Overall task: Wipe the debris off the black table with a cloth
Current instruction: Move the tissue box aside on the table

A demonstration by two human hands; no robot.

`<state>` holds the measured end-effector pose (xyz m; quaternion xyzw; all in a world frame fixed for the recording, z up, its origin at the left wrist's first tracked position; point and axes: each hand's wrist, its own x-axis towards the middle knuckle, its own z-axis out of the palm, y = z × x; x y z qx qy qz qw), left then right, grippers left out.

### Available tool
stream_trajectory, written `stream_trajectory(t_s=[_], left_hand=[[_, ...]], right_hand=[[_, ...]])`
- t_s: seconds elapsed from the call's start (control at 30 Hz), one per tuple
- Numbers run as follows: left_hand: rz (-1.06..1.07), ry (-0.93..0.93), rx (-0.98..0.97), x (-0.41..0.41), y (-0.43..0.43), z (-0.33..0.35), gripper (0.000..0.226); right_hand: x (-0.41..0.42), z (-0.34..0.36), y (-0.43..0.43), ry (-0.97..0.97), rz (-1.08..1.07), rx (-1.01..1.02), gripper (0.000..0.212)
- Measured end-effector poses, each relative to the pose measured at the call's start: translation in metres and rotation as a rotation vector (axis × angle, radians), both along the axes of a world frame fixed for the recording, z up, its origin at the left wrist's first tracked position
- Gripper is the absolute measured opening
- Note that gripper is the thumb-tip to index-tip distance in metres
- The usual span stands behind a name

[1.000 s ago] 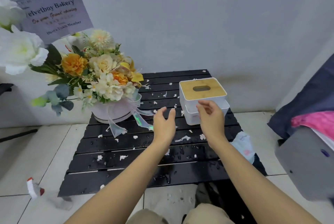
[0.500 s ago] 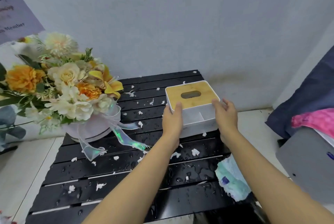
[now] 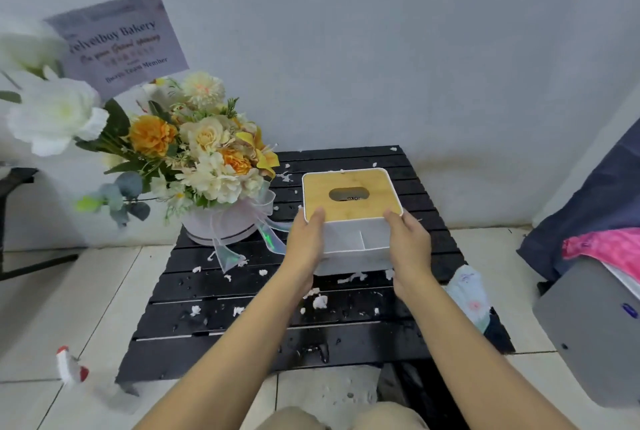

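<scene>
A black slatted table [image 3: 242, 343] is wet and strewn with several white scraps of debris [image 3: 319, 301]. A white tissue box [image 3: 349, 239] with a bamboo lid is held slightly above the table's right half. My left hand [image 3: 304, 242] grips its left side and my right hand [image 3: 408, 249] grips its right side. A light blue patterned cloth [image 3: 467, 294] lies crumpled on the table's right edge, untouched.
A flower arrangement in a round white box [image 3: 221, 228] with a ribbon stands on the table's back left, with a card above it. A spray bottle [image 3: 71, 369] lies on the tiled floor at left. A grey object [image 3: 595, 329] and dark and pink fabric [image 3: 609, 246] are at right.
Both hands reached the tissue box, closed on its sides and raised it a little off the table. The camera view swung left and back.
</scene>
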<state>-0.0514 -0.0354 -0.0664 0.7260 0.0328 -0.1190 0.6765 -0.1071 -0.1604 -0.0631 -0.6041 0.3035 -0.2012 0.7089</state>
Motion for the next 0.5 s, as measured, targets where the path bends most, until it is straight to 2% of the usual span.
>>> stream_trajectory(t_s=[0.27,0.5], left_hand=[[0.143,0.015,-0.013,-0.047,0.131,0.000,0.027],[0.261,0.068,-0.001,-0.060,0.198,-0.006,0.027]], right_hand=[[-0.035,-0.009,0.118,-0.004,0.180,0.022,0.017],[-0.036,-0.034,0.185,0.016,0.222,0.016,0.023]])
